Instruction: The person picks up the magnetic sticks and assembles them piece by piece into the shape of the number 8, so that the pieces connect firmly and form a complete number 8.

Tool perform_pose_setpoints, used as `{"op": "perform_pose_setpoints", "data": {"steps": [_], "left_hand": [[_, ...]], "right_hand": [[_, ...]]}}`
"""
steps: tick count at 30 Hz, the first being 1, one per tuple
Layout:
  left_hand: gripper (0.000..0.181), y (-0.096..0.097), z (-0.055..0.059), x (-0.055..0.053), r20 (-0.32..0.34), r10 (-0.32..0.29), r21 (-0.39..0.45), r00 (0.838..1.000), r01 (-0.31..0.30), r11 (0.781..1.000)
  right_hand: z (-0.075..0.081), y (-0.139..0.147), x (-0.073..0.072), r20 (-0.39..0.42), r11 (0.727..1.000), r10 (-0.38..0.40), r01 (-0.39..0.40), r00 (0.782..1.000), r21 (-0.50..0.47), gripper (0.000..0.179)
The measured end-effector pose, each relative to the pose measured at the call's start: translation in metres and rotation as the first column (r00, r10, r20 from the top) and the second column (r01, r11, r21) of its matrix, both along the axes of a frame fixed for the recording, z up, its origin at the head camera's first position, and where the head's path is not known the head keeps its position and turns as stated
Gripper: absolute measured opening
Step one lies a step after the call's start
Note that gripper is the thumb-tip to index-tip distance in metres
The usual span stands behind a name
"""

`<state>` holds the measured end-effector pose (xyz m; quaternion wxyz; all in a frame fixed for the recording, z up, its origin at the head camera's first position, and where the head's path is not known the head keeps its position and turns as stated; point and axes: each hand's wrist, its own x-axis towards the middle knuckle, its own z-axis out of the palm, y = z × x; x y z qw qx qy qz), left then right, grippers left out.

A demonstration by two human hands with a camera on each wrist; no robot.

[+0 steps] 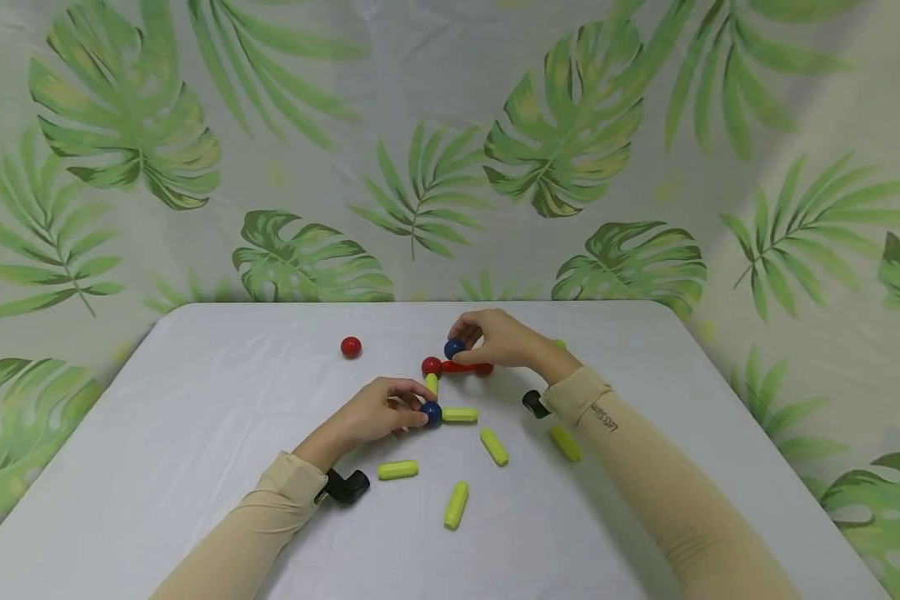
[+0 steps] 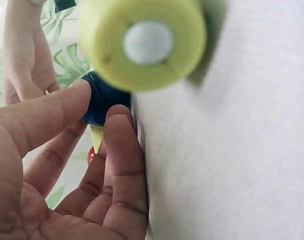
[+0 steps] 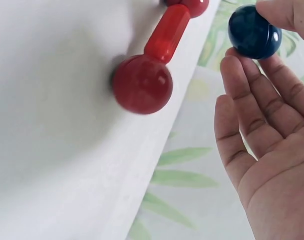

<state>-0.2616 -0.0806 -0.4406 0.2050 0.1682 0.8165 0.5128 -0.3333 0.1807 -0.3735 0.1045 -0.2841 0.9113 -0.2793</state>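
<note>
My left hand (image 1: 382, 410) pinches a blue ball (image 1: 431, 414) between thumb and fingers, low at the white tabletop. From that ball one yellow stick (image 1: 431, 384) runs back to a red ball (image 1: 431, 367), and another yellow stick (image 1: 460, 415) points right. A red stick (image 1: 459, 367) links the red ball to a second red ball (image 1: 484, 368). Above the red stick, my right hand (image 1: 498, 337) holds another blue ball (image 3: 254, 31) by thumb and fingertips, raised off the table. The right wrist view shows the red stick (image 3: 166, 32) with a red ball (image 3: 142, 85) at its near end.
A loose red ball (image 1: 351, 347) lies at the back left. Several yellow sticks, such as one near the left wrist (image 1: 397, 469) and one at the front (image 1: 456, 505), are scattered nearby. One stick (image 1: 566, 443) lies beneath the right forearm. Leaf-patterned cloth hangs behind the table.
</note>
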Motion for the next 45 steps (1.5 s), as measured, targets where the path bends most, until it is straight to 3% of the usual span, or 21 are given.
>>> {"op": "perform_pose_setpoints", "data": {"steps": [12,22,32,45], "left_hand": [[0.025,-0.002,0.001,0.000,-0.006,0.033,0.017,0.999,-0.032,0.999],[0.027,-0.004,0.001,-0.003,0.011,0.054,0.012,0.998,-0.054,0.998],[0.027,-0.005,0.001,-0.004,0.025,0.059,0.023,0.998,-0.060,0.998],[0.028,-0.005,0.003,-0.002,0.029,0.063,0.037,0.998,-0.064,0.997]], "right_hand": [[-0.012,0.027,0.015,0.008,1.000,-0.002,0.002,1.000,0.000,0.030],[-0.022,0.035,0.024,0.088,1.000,-0.010,0.011,0.996,-0.007,0.034],[-0.037,0.039,0.026,0.129,1.000,0.007,-0.007,0.992,-0.004,0.035],[-0.043,0.038,0.028,0.135,1.000,0.015,-0.013,0.991,-0.009,0.034]]}}
